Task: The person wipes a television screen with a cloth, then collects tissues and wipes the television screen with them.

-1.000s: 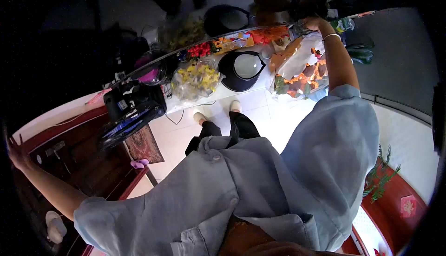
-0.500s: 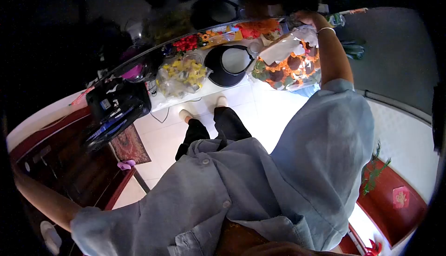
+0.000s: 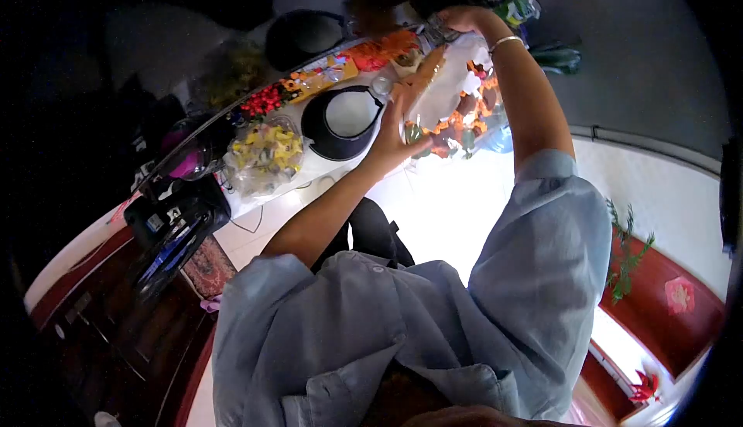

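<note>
- Two hands are now up at the same spot: half a second ago the left hand was way out by the left edge of the frame, and now it's just above the centre.
- Left one's fingers are spread, thumb well apart, right at the left side of the clear bag with orange and brown bits in it. Can't tell if it's actually touching the plastic or only next to it.
- Right hand is at the bag's top end, upper right of centre, same as in the earlier shots. Fingers are bent over there, but tbh I can't tell whether they've got a grip on anything.
- So what that changes: the bag, sitting on the desk right of the upper middle, has a hand at its side as well as one at its top. I'd call that two-handed handling rather than one.
- Left of it, going outward: a small clear cup, a black visor, then a bag of yellow bits, with red berries just behind.
</note>
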